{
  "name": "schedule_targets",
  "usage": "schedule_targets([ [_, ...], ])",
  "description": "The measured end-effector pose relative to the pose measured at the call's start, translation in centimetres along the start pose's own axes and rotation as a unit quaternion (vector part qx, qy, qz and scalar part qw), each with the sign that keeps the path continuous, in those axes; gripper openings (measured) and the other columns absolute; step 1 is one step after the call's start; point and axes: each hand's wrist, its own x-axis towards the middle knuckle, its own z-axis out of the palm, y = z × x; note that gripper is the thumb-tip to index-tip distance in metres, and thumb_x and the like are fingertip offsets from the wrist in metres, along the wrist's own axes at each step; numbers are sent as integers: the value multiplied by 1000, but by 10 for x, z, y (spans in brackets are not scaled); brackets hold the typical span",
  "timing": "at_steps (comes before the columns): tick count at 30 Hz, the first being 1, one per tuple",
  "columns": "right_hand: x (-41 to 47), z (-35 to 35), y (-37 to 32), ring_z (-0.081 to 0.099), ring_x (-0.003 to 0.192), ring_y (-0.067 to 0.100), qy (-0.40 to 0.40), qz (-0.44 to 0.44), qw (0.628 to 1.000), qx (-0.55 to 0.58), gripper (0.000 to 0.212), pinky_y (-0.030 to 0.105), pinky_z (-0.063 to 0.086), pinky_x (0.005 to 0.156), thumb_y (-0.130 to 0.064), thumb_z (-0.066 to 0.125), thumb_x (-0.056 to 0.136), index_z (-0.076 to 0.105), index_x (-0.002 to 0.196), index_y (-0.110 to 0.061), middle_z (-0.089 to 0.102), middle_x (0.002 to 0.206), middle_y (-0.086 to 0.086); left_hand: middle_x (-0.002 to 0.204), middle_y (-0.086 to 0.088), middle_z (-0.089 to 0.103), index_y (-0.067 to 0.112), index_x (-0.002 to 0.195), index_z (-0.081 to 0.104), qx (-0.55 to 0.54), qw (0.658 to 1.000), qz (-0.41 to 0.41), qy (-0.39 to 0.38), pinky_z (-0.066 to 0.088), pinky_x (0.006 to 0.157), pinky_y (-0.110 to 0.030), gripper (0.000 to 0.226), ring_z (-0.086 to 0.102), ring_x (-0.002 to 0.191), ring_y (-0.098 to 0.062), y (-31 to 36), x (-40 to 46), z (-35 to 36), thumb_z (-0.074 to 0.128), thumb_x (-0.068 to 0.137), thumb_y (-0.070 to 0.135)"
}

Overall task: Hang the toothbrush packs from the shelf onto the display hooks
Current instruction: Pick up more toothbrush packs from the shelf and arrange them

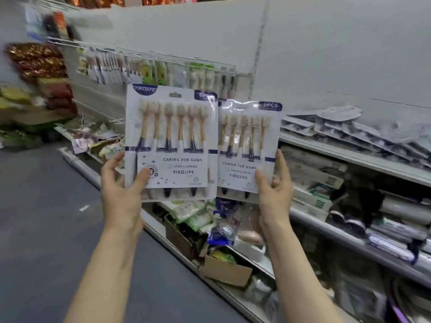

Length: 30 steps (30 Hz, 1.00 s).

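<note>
Both hands are raised before the shelf (349, 157), each clasping one toothbrush pack by its lower corner. Left hand (121, 187) grips the larger-looking left pack (171, 141), thumb on its front; right hand (275, 190) grips the right pack (248, 145), just beside it and partly behind its edge. Above the shelf's left end, the display hooks (149, 66) carry hanging packs; more packs (345, 129) lie flat on the shelf.

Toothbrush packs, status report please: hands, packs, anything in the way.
Left hand holds one toothbrush pack; right hand holds a second pack. Neither hung yet. Display hooks behind, already crowded.
</note>
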Motion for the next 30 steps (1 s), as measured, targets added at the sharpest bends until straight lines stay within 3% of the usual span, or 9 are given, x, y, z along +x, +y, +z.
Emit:
schedule_targets([
  [2, 2, 50, 13, 71, 105, 15, -24, 12, 1000, 3, 62, 37, 61, 86, -12, 66, 95, 47, 141, -48, 65, 131, 2, 91, 13, 74, 34, 121, 51, 6, 1000, 9, 24, 55, 90, -44, 50, 70, 89, -10, -1, 33, -32, 69, 88, 1],
  [4, 11, 97, 28, 71, 104, 16, -37, 14, 999, 9, 63, 35, 62, 82, -10, 67, 94, 46, 144, -44, 65, 131, 4, 99, 4, 74, 35, 121, 53, 10, 999, 11, 45, 55, 92, -44, 51, 70, 93, -15, -6, 69, -60, 70, 87, 1],
  [7, 32, 169, 54, 70, 109, 20, -63, 12, 998, 19, 63, 42, 61, 87, -11, 67, 94, 49, 138, -52, 63, 136, 5, 108, -6, 72, 38, 121, 54, 2, 997, 10, 79, 54, 94, -46, 51, 69, 102, -24, -20, 131, -97, 70, 87, 3],
  [9, 50, 217, 74, 70, 108, 19, -77, 20, 996, 27, 63, 37, 61, 84, -8, 67, 94, 50, 135, -52, 64, 134, 4, 113, -10, 71, 40, 119, 55, 3, 995, 8, 95, 54, 95, -49, 51, 69, 106, -27, -31, 173, -117, 71, 87, 3],
  [16, 136, 405, 140, 72, 102, 18, -106, 17, 993, 41, 63, 41, 61, 85, -11, 68, 93, 52, 121, -65, 66, 131, 4, 113, -10, 71, 42, 115, 55, 27, 993, 29, 116, 55, 91, -45, 53, 70, 104, -27, -47, 359, -161, 71, 86, 0],
  [20, 189, 507, 161, 72, 98, 15, -100, 26, 992, 67, 64, 24, 60, 72, -8, 65, 94, 49, 139, -51, 67, 128, 4, 108, -8, 73, 42, 113, 55, 36, 991, 45, 120, 56, 79, -34, 53, 72, 96, -19, -46, 467, -175, 71, 86, -1],
  [22, 207, 550, 174, 73, 97, 16, -104, 30, 992, 65, 64, 23, 60, 70, -8, 65, 94, 48, 140, -49, 67, 126, 5, 104, -5, 74, 38, 119, 54, 27, 991, 38, 124, 56, 75, -29, 54, 72, 91, -15, -51, 509, -187, 70, 87, -1],
  [27, 239, 638, 202, 72, 98, 20, -112, 25, 993, 42, 66, 33, 62, 75, -7, 65, 94, 48, 138, -52, 68, 123, 5, 111, -11, 72, 33, 127, 53, 1, 991, 7, 131, 55, 90, -44, 56, 70, 104, -28, -79, 602, -223, 70, 86, -1],
  [30, 257, 698, 220, 74, 92, 15, -96, 15, 994, 44, 66, 29, 62, 70, -4, 64, 94, 47, 142, -46, 66, 127, 7, 113, -13, 71, 36, 124, 54, -16, 993, 2, 119, 55, 90, -44, 55, 70, 104, -28, -92, 672, -248, 70, 86, -1],
])
